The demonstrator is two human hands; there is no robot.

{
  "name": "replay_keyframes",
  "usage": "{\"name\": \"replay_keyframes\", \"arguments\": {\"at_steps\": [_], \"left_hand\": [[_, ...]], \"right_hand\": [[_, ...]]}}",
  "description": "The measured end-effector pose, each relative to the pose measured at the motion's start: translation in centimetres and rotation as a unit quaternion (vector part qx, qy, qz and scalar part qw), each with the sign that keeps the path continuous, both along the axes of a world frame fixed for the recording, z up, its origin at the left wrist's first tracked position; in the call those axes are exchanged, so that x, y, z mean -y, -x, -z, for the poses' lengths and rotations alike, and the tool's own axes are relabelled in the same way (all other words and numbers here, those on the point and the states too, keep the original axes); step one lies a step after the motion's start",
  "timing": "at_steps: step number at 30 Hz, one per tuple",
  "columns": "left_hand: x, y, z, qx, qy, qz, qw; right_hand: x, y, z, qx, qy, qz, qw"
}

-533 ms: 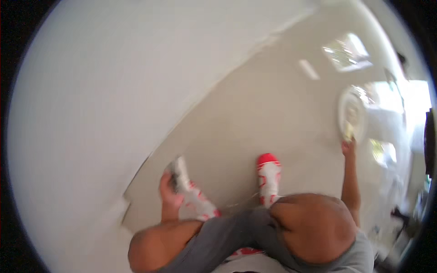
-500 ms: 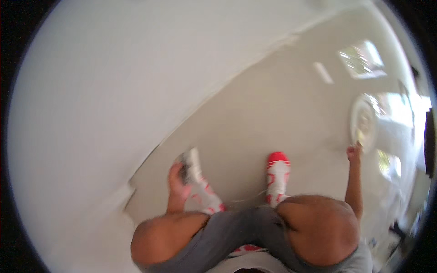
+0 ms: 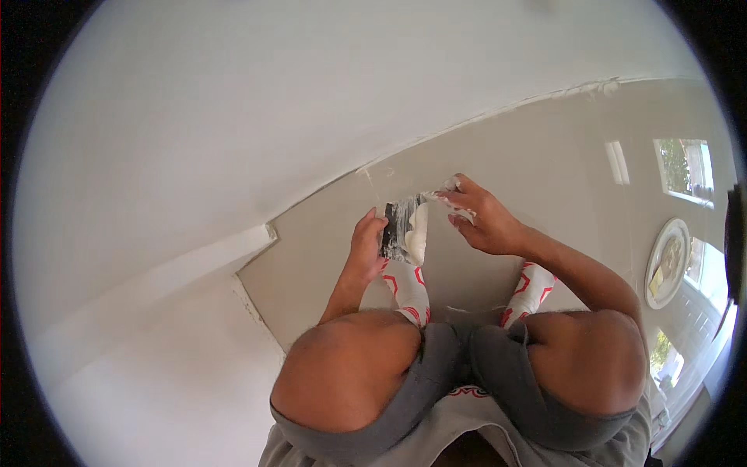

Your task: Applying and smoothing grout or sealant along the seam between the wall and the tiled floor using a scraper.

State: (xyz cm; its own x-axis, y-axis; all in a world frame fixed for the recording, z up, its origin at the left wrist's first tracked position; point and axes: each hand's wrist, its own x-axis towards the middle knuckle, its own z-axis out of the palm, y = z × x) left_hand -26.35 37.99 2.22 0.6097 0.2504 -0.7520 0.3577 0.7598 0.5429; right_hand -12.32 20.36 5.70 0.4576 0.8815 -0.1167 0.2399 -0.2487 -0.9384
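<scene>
In front of my shins, my left hand (image 3: pixel 367 243) grips a wide, dark putty knife (image 3: pixel 395 226) by its left edge. White paste is streaked over its face, and a thick white blob of putty (image 3: pixel 418 233) lies along the right side. Close by on the right is my right hand (image 3: pixel 490 222), its fingers curved and apart. White paste smears those fingers, and the foremost reaches the top corner of the putty knife. I make out no separate tool in the right hand.
A white wall (image 3: pixel 233 117) with a stepped corner (image 3: pixel 268 233) meets the glossy beige floor (image 3: pixel 498 140) along a rough, paste-marked edge. To my right a round white plate (image 3: pixel 652 286) lies on the floor with something yellowish in it. My feet wear white-and-red socks (image 3: pixel 410 288).
My right hand has come from the plate at the right to the putty knife. My left hand has raised the putty knife and brought it toward the middle. The view has shifted.
</scene>
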Motion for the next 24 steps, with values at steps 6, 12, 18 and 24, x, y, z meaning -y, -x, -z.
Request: {"name": "replay_keyframes", "arguments": {"at_steps": [6, 12, 18, 24], "left_hand": [[-1.2, 2.1, 1.9, 0.054, -0.01, 0.022, 0.998], [-2.7, 5.0, 4.5, 0.031, 0.035, -0.086, 0.995], [-4.1, 7.9, 3.1, 0.022, 0.031, -0.179, 0.983], [-4.6, 9.7, 2.8, -0.004, 0.015, -0.221, 0.975]], "right_hand": [[-1.9, 0.6, 1.3, 0.116, -0.024, -0.042, 0.992], [-4.0, 0.6, 4.3, 0.165, -0.062, -0.064, 0.982], [-9.1, 0.4, 10.1, 0.531, 0.101, -0.185, 0.821], [-12.8, 1.1, 12.4, 0.59, 0.154, -0.218, 0.762]]}}
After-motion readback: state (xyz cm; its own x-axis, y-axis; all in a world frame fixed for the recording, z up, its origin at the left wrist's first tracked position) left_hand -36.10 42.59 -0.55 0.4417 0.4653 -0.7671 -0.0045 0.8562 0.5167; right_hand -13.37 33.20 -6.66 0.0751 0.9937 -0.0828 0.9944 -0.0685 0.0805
